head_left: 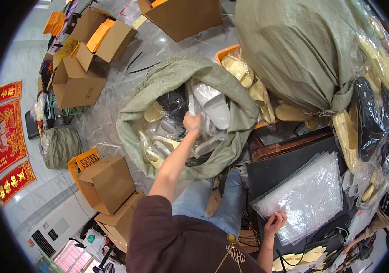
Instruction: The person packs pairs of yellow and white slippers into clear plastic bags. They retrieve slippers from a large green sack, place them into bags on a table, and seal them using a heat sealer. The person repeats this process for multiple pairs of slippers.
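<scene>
A large grey-green woven sack (133,113) stands open before me, its rim rolled down. Inside lie several slippers in clear plastic, some grey, some cream, some black. My left hand (192,122) reaches into the sack, its fingers closed at the lower end of a pair of grey slippers (215,109) in clear wrap. On a dark tabletop to the right lies a stack of clear plastic bags (306,195). At the stack's near left corner, my right hand (275,223) has its fingers curled, pinching the bag edge.
A tied, full woven sack (294,50) stands at the far right, beside bagged cream and black slippers (369,118). An orange crate (224,53) of cream slippers sits behind the open sack. Cardboard boxes (108,184) stand at left. Cream slippers (301,259) lie at the near right.
</scene>
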Tool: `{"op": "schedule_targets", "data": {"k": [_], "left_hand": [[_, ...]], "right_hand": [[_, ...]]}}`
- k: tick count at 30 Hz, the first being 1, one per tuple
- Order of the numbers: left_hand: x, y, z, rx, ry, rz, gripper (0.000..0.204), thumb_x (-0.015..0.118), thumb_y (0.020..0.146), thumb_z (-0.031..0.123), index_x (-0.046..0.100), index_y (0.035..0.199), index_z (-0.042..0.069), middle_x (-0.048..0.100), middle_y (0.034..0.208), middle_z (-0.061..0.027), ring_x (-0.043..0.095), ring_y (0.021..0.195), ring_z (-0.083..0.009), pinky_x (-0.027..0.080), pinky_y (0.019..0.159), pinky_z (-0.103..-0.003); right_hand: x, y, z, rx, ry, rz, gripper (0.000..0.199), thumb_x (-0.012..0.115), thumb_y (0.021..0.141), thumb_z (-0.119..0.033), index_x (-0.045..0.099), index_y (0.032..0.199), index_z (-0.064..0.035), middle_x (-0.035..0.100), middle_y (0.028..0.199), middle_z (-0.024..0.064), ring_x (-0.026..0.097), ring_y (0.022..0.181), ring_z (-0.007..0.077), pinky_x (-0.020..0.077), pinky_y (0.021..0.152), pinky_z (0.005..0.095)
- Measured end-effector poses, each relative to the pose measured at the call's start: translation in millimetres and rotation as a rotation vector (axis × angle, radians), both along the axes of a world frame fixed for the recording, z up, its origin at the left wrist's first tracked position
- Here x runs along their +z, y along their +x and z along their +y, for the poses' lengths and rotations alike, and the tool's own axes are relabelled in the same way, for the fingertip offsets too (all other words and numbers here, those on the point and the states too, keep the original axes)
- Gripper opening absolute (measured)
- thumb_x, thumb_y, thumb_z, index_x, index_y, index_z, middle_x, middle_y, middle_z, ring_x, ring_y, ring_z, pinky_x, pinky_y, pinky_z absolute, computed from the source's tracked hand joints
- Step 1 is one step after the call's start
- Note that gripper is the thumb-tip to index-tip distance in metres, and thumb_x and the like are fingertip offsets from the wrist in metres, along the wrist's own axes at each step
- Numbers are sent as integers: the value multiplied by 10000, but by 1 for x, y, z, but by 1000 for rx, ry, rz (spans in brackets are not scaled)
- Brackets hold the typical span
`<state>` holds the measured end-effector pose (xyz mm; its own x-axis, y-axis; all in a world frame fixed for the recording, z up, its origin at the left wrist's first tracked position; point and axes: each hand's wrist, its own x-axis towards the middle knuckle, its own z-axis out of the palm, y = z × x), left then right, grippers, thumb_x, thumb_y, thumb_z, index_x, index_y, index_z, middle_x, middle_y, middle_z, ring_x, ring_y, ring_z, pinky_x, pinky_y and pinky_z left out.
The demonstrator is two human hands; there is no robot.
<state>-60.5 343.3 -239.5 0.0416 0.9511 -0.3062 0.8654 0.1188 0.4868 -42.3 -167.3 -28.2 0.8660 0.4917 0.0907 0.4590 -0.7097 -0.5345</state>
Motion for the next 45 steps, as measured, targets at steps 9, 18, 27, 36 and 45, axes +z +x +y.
{"op": "schedule_targets", "data": {"k": [9, 18, 27, 36, 45], "left_hand": [[13, -89, 36, -30, 337, 291, 510, 759, 591, 308, 645, 1013, 46, 660, 932, -118, 612, 818, -284, 466, 801, -357], [-41, -79, 74, 61, -241, -339, 497, 775, 615, 251, 628, 1029, 19, 660, 968, -124, 616, 862, -213, 462, 786, -324], [-43, -80, 62, -11, 23, -159, 485, 772, 555, 339, 666, 886, 1, 640, 950, -193, 597, 891, -286, 463, 759, -373], [70, -75, 56, -118, -34, -5, 500, 753, 554, 322, 679, 964, 46, 686, 850, -107, 639, 737, -204, 486, 697, -323], [315, -115, 24, -395, 38, 289, 403, 711, 540, 342, 696, 830, 63, 670, 741, -149, 646, 683, -278, 493, 660, -371]], "right_hand": [[3, 0, 0, 17, -17, -13, 87, 515, 841, -36, 535, 926, -34, 447, 816, 104, 436, 713, 252, 364, 626, 341], [9, 2, 8, 40, 13, -66, 97, 525, 826, -10, 533, 921, -27, 466, 802, 115, 452, 723, 260, 370, 621, 339], [8, 1, 4, -30, 38, 22, 152, 567, 801, -18, 559, 947, -64, 496, 812, 98, 478, 724, 258, 385, 615, 347], [11, 3, -2, 16, 81, -46, 159, 567, 781, -2, 567, 930, -56, 507, 795, 106, 491, 695, 264, 403, 604, 349], [21, 8, -10, -43, 118, -25, 173, 608, 742, -54, 590, 907, -100, 547, 824, 85, 549, 761, 279, 435, 647, 371]]}}
